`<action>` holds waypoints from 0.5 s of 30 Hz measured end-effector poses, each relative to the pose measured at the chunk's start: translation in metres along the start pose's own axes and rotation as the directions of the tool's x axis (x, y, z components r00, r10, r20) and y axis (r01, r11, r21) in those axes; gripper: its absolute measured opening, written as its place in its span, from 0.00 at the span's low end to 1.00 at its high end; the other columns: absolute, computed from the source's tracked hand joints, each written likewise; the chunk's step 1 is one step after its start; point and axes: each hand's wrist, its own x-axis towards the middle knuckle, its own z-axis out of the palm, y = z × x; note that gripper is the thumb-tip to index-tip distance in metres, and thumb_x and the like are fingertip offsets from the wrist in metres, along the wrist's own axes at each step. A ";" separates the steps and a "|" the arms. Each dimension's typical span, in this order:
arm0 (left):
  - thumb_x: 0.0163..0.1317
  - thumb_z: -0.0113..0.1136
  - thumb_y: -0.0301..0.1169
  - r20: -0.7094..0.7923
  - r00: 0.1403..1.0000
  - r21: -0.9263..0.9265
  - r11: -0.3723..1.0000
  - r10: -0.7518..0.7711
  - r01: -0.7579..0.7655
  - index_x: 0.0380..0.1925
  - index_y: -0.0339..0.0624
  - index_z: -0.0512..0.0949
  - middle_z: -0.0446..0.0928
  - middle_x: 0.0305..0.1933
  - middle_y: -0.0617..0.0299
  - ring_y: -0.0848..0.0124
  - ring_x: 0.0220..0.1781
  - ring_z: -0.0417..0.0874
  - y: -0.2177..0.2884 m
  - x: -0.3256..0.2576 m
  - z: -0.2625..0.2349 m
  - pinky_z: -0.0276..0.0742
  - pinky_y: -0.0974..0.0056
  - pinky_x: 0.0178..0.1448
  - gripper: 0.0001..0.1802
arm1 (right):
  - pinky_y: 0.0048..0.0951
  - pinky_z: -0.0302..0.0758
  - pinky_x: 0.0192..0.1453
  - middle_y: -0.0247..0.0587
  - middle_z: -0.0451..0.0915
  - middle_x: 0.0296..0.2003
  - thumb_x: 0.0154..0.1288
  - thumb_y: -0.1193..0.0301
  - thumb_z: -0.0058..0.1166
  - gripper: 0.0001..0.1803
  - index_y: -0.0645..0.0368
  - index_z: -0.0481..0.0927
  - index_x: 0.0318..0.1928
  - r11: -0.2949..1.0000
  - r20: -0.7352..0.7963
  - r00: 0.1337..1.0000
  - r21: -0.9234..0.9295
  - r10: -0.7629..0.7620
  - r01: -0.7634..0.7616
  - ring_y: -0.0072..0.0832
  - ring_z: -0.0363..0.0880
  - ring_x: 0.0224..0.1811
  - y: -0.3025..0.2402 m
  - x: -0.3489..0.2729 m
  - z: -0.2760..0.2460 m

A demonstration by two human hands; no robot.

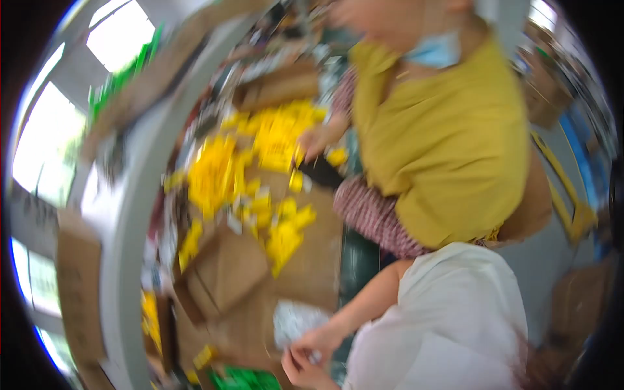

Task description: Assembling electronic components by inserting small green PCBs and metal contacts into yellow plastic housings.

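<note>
The picture is heavily blurred. Neither of my hands shows in the head view. At the lower middle, a person in a white top [455, 318] reaches an arm to the left, and both of that person's hands [305, 354] are at a small whitish bag [296, 322]. Beyond, a person in a yellow top [448, 136] leans over the table, one hand [315, 140] among a pile of yellow pieces [279, 130].
More yellow pieces [211, 172] lie scattered over a table covered in brown cardboard [312, 260]. An open cardboard box [224, 270] sits on it. Something green [244, 380] is at the bottom edge. A grey beam [127, 214] and bright windows [39, 149] are on the left.
</note>
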 end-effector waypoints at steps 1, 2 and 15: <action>0.57 0.52 0.30 0.041 0.996 -0.099 0.992 -0.079 0.083 0.38 0.36 0.73 0.76 0.33 0.56 0.67 0.31 0.77 -0.010 -0.003 0.001 0.76 0.65 0.30 0.11 | 0.43 0.65 0.46 0.27 0.68 0.41 0.61 0.48 0.36 0.21 0.48 0.69 0.43 0.999 0.025 0.999 -0.043 -0.028 0.029 0.22 0.64 0.46 0.000 -0.004 -0.001; 0.58 0.51 0.29 0.093 0.980 -0.161 0.969 -0.177 0.190 0.42 0.39 0.72 0.75 0.35 0.55 0.65 0.30 0.77 -0.012 -0.004 -0.003 0.77 0.64 0.27 0.12 | 0.44 0.63 0.48 0.29 0.65 0.46 0.58 0.42 0.37 0.26 0.47 0.67 0.46 1.000 -0.018 0.999 0.005 0.028 -0.028 0.24 0.62 0.50 -0.003 -0.013 0.006; 0.53 0.54 0.21 0.368 0.870 -0.024 0.938 0.329 -0.345 0.33 0.31 0.74 0.73 0.30 0.57 0.68 0.27 0.76 -0.016 0.036 0.013 0.76 0.68 0.29 0.07 | 0.40 0.57 0.51 0.30 0.63 0.49 0.61 0.46 0.36 0.23 0.45 0.65 0.49 0.967 -0.095 0.981 0.180 -0.167 0.182 0.23 0.57 0.54 0.000 -0.030 -0.007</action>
